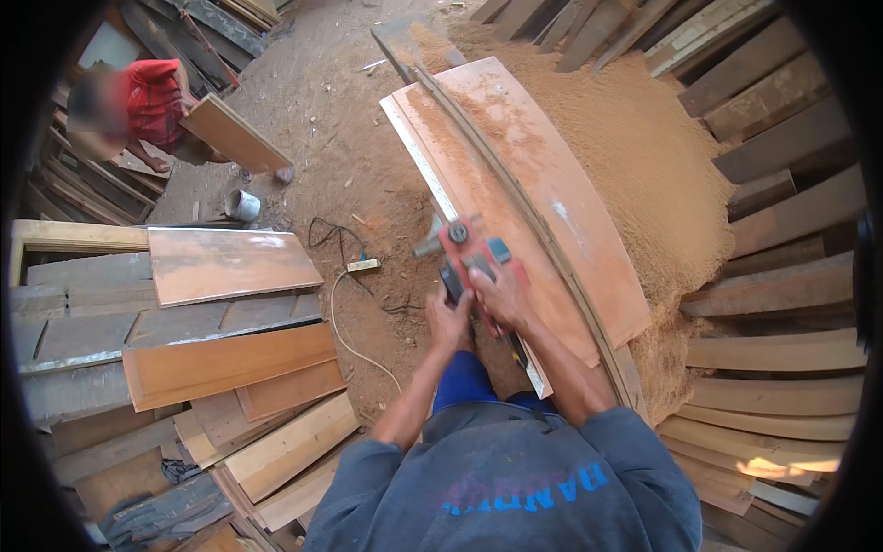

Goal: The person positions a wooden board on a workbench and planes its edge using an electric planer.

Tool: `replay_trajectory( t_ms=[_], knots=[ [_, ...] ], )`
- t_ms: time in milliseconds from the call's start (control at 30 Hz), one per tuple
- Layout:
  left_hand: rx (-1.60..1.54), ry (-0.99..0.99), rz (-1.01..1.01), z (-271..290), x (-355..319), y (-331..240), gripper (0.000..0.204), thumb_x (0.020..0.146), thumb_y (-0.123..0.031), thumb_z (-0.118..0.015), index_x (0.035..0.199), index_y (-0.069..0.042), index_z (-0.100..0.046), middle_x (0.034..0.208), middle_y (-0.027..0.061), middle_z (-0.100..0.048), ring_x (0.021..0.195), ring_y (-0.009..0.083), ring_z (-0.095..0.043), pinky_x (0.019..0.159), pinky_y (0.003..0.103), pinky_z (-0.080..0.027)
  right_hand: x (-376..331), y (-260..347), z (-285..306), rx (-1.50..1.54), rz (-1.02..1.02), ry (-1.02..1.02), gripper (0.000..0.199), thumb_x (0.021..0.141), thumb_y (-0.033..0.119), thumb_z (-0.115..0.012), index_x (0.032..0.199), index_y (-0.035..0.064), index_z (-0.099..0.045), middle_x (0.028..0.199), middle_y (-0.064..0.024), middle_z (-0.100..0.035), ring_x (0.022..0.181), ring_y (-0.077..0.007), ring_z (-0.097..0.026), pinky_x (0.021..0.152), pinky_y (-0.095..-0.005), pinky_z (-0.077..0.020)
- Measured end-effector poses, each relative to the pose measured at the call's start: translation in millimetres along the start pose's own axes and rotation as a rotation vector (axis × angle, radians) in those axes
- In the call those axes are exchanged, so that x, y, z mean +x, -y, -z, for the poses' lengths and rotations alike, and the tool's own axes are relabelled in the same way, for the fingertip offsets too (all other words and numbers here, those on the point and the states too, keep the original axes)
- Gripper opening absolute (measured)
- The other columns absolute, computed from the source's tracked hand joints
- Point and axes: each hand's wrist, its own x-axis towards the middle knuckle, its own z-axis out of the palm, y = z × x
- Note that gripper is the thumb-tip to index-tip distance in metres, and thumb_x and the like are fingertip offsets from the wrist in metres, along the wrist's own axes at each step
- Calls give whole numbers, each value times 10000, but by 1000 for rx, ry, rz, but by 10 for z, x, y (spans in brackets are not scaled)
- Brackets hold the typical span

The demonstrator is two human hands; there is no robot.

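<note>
A red and black electric hand planer (458,234) sits on the left edge of a wide reddish-brown wooden panel (575,248). My right hand (499,291) is wrapped round the planer's rear handle. My left hand (448,317) grips the black part on the planer's left side, fingers partly hidden by the tool. A pale strip runs along the panel's left edge ahead of the planer. Across the panel lies a long narrow batten (501,175), and sawdust is scattered over the surface.
Sawdust (635,156) is heaped right of the panel. Boards (782,285) lean along the right side; more boards (230,368) are stacked left. A power strip (363,265) and cable lie on the ground near a white bucket (243,205). A person in red (154,101) holds a board (235,136).
</note>
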Motion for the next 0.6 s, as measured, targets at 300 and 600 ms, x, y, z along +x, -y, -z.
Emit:
replay_trajectory(
  t_ms=[300,600],
  knots=[
    [41,169,87,-322,-1913,-7,663,855,-221,-801,1441,-30,-555,1118,245,-682,1058,383,-640,918,444,-513,-1820,-743,190,168,-10,6,403,990,422,-589,1076,29,-579,669,-39,-567,520,-138,-546,472,-324,-444],
    [-239,0,120,-124,-177,147,515,874,-234,-791,1344,-72,-656,1016,191,-619,919,308,-636,848,405,-524,-192,51,64,34,-121,80,586,978,489,-594,1176,-60,-645,1057,-298,-691,1005,-380,-697,879,-455,-529]
  ],
)
